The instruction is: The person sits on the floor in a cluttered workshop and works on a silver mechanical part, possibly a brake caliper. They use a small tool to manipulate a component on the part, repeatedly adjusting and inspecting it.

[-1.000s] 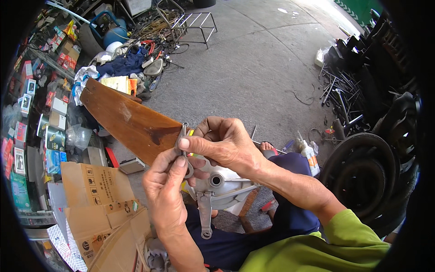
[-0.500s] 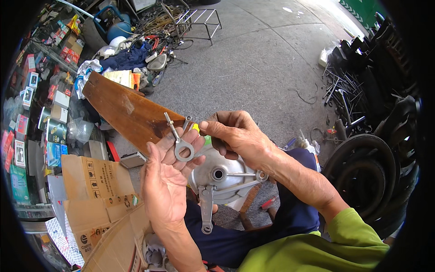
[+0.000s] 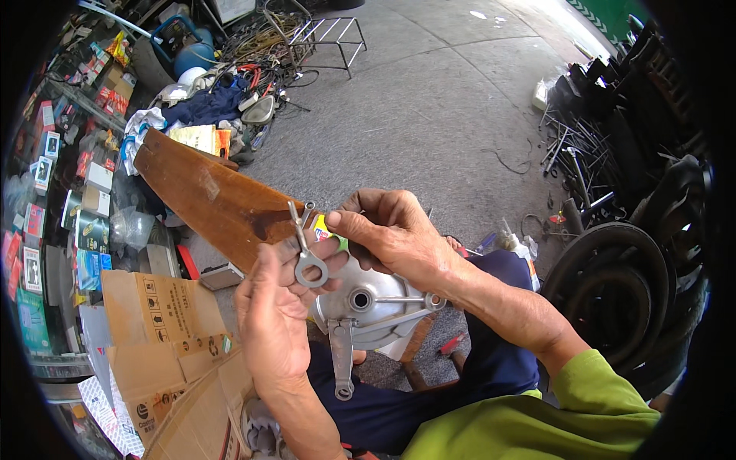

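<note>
On the upturned fingers of my left hand (image 3: 277,322) rests a metal chain adjuster (image 3: 312,271), a flat ring with a threaded rod. A smaller metal eye (image 3: 310,205) shows beside the rod; I cannot tell whether it belongs to a second piece. My right hand (image 3: 395,230) pinches a small yellow and green printed packet (image 3: 320,227) between thumb and fingers, close to the left fingertips. Below both hands sits a silver brake drum hub (image 3: 376,295) between my knees, its lever arm (image 3: 343,364) pointing toward me.
A wooden board (image 3: 199,192) stretches away to the left behind the hands. Flattened cardboard (image 3: 161,314) lies at near left, by a glass case of boxed goods (image 3: 92,230). Tyres (image 3: 606,299) and a heap of metal rods (image 3: 575,153) are on the right; a metal-frame stool (image 3: 330,38) stands far off.
The chain adjuster has tilted slightly and shifted down a little in the left hand. More of the packet's printed yellow face shows beside the right thumb.
</note>
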Demonstrator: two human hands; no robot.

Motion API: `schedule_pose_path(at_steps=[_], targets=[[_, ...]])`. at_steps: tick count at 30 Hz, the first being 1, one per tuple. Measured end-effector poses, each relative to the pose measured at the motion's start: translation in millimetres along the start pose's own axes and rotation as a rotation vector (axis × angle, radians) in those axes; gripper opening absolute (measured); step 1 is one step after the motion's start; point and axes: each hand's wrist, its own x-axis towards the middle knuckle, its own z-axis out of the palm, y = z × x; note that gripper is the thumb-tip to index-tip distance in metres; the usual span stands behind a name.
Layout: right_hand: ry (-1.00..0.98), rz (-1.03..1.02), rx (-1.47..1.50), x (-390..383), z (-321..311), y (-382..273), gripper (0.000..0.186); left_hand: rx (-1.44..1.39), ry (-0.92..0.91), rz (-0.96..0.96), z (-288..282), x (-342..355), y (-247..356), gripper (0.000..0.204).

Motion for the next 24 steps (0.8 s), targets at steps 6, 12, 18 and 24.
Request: schedule_pose_path(at_steps=[6,12,18,24], targets=[[-0.035,-0.070,0.015,-4,4,-2,0.031,0.189,0.008,0.106,5,0,-9,0.020],[0.028,0.057,0.006,2,-4,2,0.026,-0.124,0.122,0.255,-18,-2,10,0.018],[0.218,0.272,0.619,14,-19,12,0.018,-0.230,0.346,0.195,-36,4,13,0.017],[0.130,0.230,0.745,10,-13,13,0.023,-0.167,0.245,0.130,-35,2,10,0.012]])
